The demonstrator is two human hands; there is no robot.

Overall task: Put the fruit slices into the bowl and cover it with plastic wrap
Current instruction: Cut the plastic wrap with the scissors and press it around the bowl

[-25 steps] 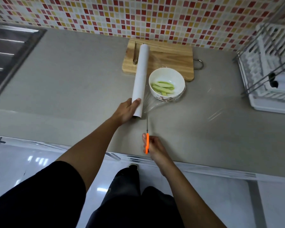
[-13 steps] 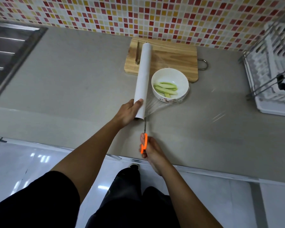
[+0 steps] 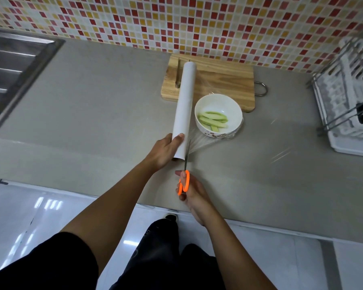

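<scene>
A white bowl (image 3: 218, 105) with green fruit slices (image 3: 213, 120) stands on the grey counter, just in front of the wooden cutting board (image 3: 222, 80). A white roll of plastic wrap (image 3: 184, 101) lies left of the bowl, and clear film (image 3: 203, 143) stretches from it over the bowl. My left hand (image 3: 166, 149) grips the near end of the roll. My right hand (image 3: 189, 191) holds orange-handled scissors (image 3: 184, 178), whose blades reach into the film right beside the roll's near end.
A knife (image 3: 178, 74) lies on the board's left part, partly behind the roll. A steel sink (image 3: 13, 70) is at the far left. A white dish rack (image 3: 352, 97) stands at the right. A tiled wall backs the counter.
My right hand has pushed the scissors forward, so the blades now reach the film beside the roll. The left hand keeps its hold on the roll.
</scene>
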